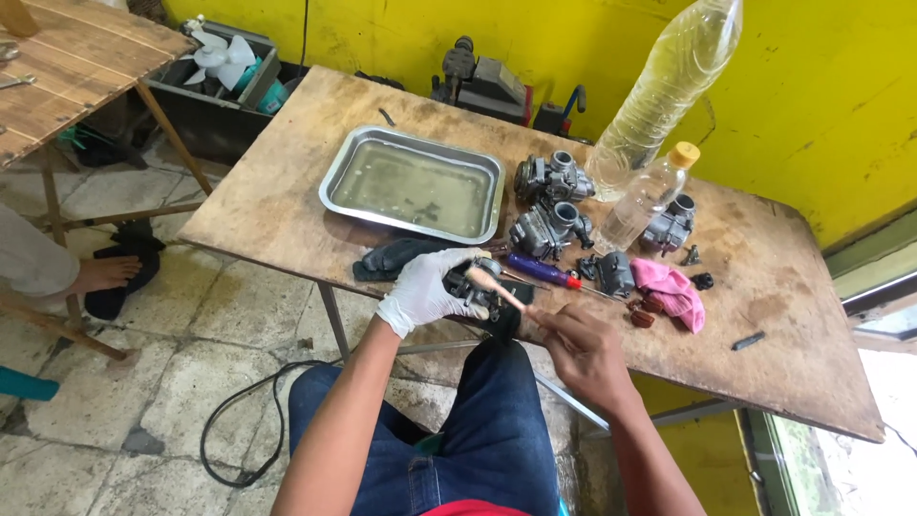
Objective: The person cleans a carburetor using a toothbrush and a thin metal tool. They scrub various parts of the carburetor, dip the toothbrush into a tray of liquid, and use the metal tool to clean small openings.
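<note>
Tray (336, 182) on table (793, 373); 2 bottles (659, 91) right; carburetors (552, 178) between them.

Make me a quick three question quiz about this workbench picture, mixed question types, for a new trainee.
1. True or false: the left hand wears a white glove and grips a grey metal carburettor.
2. What does the bare right hand hold? A) wooden-handled brush B) purple-handled screwdriver C) pink cloth
3. What does the rectangular steel tray hold?

Key: 1 true. 2 A. 3 cloudy liquid.
</note>
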